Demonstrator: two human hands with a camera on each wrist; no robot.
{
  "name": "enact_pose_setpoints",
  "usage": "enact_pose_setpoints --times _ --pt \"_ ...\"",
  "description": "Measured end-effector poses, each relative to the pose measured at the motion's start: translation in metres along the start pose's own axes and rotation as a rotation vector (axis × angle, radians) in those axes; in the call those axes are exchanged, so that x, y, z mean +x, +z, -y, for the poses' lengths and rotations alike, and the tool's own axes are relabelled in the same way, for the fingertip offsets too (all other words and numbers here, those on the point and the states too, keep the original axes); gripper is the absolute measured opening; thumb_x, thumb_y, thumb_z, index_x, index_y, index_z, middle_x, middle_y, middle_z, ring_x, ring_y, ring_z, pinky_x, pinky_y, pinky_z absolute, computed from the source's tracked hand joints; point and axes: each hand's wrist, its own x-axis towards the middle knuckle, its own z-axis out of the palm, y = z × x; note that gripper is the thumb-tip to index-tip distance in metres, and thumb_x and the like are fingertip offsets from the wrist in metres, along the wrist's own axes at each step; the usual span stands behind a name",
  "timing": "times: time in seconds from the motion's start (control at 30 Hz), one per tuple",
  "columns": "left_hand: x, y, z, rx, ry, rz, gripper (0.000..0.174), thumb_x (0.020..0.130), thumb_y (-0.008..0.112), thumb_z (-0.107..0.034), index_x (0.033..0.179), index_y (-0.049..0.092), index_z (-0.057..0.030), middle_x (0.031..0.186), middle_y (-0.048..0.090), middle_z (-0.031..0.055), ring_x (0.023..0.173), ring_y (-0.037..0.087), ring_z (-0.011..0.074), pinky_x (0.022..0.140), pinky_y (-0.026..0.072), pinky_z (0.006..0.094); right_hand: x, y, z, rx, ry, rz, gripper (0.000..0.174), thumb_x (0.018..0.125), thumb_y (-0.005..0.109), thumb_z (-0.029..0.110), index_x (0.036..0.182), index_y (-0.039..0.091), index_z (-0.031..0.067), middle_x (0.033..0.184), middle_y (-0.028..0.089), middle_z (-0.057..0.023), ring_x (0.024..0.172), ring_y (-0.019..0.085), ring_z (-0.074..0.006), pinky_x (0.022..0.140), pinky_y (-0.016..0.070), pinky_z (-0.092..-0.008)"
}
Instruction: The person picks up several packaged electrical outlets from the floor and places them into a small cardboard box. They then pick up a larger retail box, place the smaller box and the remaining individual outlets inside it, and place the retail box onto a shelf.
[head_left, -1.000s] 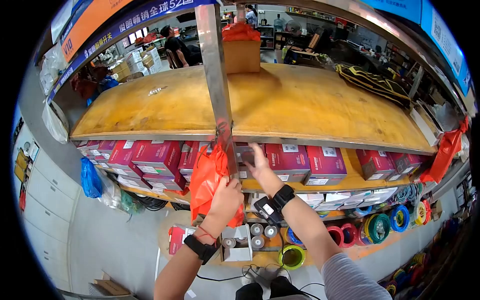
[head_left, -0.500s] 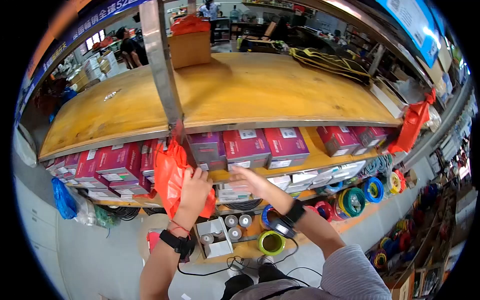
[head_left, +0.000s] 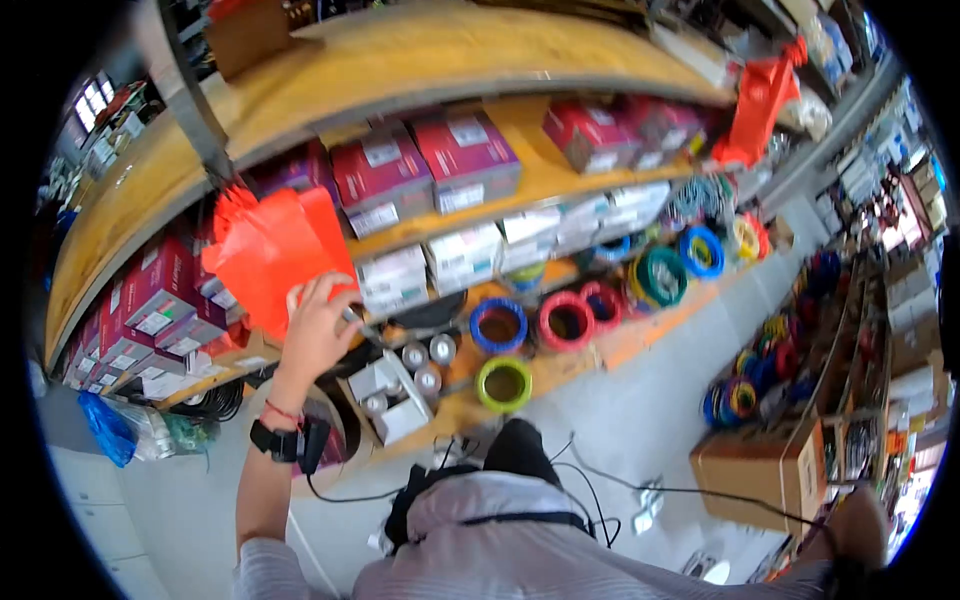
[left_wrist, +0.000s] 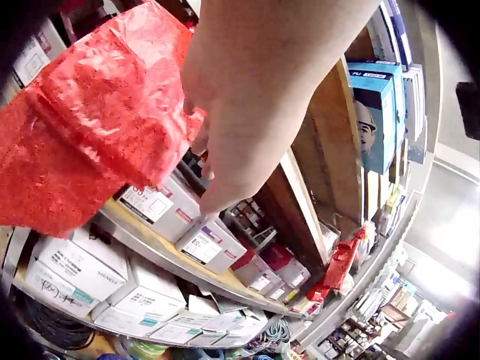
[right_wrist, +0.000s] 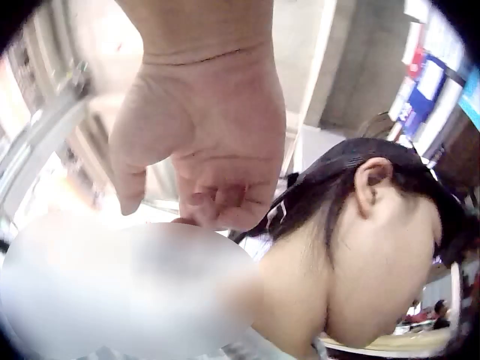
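A red plastic bag [head_left: 275, 250] hangs at the shelf post in the head view. My left hand [head_left: 320, 325] is at its lower right edge, with fingers curled on the plastic. A small greyish thing [head_left: 350, 315] shows by the thumb; I cannot tell what it is. In the left wrist view the back of the hand hides most of the fingers. My right hand [right_wrist: 214, 142] is raised beside a person's head [right_wrist: 322, 225], palm visible and fingers loosely bent. A pale blurred patch covers the area by its fingertips, and nothing shows in the palm.
Purple boxes [head_left: 465, 155] and white boxes [head_left: 465, 255] line the shelves under a wooden top [head_left: 400, 75]. Below stand wire coils [head_left: 503, 384] and an open white carton [head_left: 405, 415] with grey rolls. A large cardboard box [head_left: 760, 470] and black cables lie on the right.
The head view has swung right. My right hand has left the shelf boxes and moved back to the right and up. My left hand stays at the red bag, which now looks spread wider.
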Motion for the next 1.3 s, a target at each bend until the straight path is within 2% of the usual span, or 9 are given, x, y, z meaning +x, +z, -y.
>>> enact_pose_setpoints --times 0.37,0.53,0.7,0.8,1.0,1.03,1.17,1.27,1.3 --pt "0.07 0.056 -0.091 -0.232 0.113 0.144 0.017 0.065 0.061 -0.013 0.081 0.056 -0.011 0.089 0.052 0.0028 0.089 0.047 0.0217 0.079 0.0301 0.0329 -0.051 -0.1 -0.126 -0.242 0.297 -0.241 0.024 0.08 0.044 0.023 0.089 0.048 0.0008 0.078 0.054 -0.0069 0.074 0.051 -0.0152 0.068 0.0406 -0.0272" --pt "0.165 0.092 -0.165 -0.384 0.188 0.058 0.017 0.066 0.059 -0.014 0.081 0.055 -0.0091 0.085 0.053 0.0076 0.083 0.05 0.0275 0.069 0.0387 0.0359 -0.041 -0.114 -0.205 -0.242 0.391 -0.306 0.028 0.08 0.044 0.026 0.092 0.046 0.0015 0.079 0.054 -0.0068 0.074 0.051 -0.0153 0.067 0.0403 -0.0274" --pt "0.297 0.142 -0.247 -0.603 0.194 0.005 0.021 0.067 0.06 -0.015 0.085 0.055 -0.0052 0.08 0.056 0.0091 0.071 0.055 0.022 0.064 0.043 0.031 -0.02 -0.126 -0.283 -0.231 0.497 -0.363 0.032 0.079 0.044 0.029 0.096 0.045 0.0022 0.081 0.053 -0.0067 0.075 0.05 -0.0154 0.067 0.04 -0.0276" --pt "0.38 0.173 -0.277 -0.896 0.009 0.044 0.021 0.072 0.058 -0.019 0.087 0.056 -0.0034 0.078 0.058 0.0074 0.07 0.055 0.0173 0.064 0.0435 0.0302 -0.009 -0.13 -0.322 -0.208 0.55 -0.4 0.034 0.079 0.044 0.031 0.098 0.044 0.0026 0.081 0.053 -0.0066 0.075 0.05 -0.0155 0.067 0.0398 -0.0278" --pt "0.501 0.213 -0.314 -1.358 -0.701 0.339 0.062 0.073 0.052 -0.046 0.119 0.036 -0.0072 0.116 0.04 0.0144 0.102 0.043 0.0297 0.081 0.0397 0.038 0.004 -0.126 -0.385 -0.17 0.648 -0.448 0.04 0.078 0.043 0.035 0.102 0.042 0.0033 0.083 0.053 -0.0064 0.075 0.049 -0.0156 0.067 0.0394 -0.028" --pt "0.51 0.216 -0.317 -1.408 -0.717 0.484 0.092 0.065 0.053 -0.058 0.128 0.014 -0.0048 0.13 0.02 0.0149 0.109 0.036 0.0327 0.087 0.035 0.0394 0.005 -0.131 -0.392 -0.175 0.664 -0.468 0.04 0.078 0.043 0.036 0.103 0.042 0.0035 0.083 0.053 -0.0064 0.075 0.049 -0.0156 0.067 0.0393 -0.0281" --pt "0.551 0.253 -0.336 -1.685 -1.208 0.697 0.114 0.052 0.059 -0.065 0.129 0.0 -0.0043 0.129 0.019 0.0206 0.111 0.031 0.0374 0.094 0.0251 0.0431 0.01 -0.129 -0.421 -0.131 0.709 -0.513 0.044 0.078 0.043 0.038 0.105 0.041 0.004 0.084 0.052 -0.0063 0.076 0.049 -0.0157 0.067 0.039 -0.0283" --pt "0.563 0.257 -0.35 -1.769 -1.296 0.555 0.111 0.052 0.057 -0.067 0.129 0.006 -0.0053 0.125 0.02 0.0283 0.112 0.029 0.0416 0.092 0.0269 0.046 0.014 -0.128 -0.431 -0.064 0.722 -0.551 0.047 0.078 0.043 0.04 0.107 0.04 0.0044 0.085 0.052 -0.0062 0.076 0.048 -0.0158 0.067 0.0388 -0.0284" --pt "0.565 0.258 -0.354 -1.794 -1.394 0.5 0.109 0.049 0.061 -0.064 0.127 0.014 -0.0031 0.127 0.022 0.0211 0.112 0.03 0.0362 0.094 0.0246 0.042 0.017 -0.125 -0.431 -0.031 0.717 -0.557 0.048 0.077 0.043 0.041 0.108 0.039 0.0045 0.086 0.052 -0.0062 0.076 0.048 -0.0158 0.067 0.0388 -0.0285"
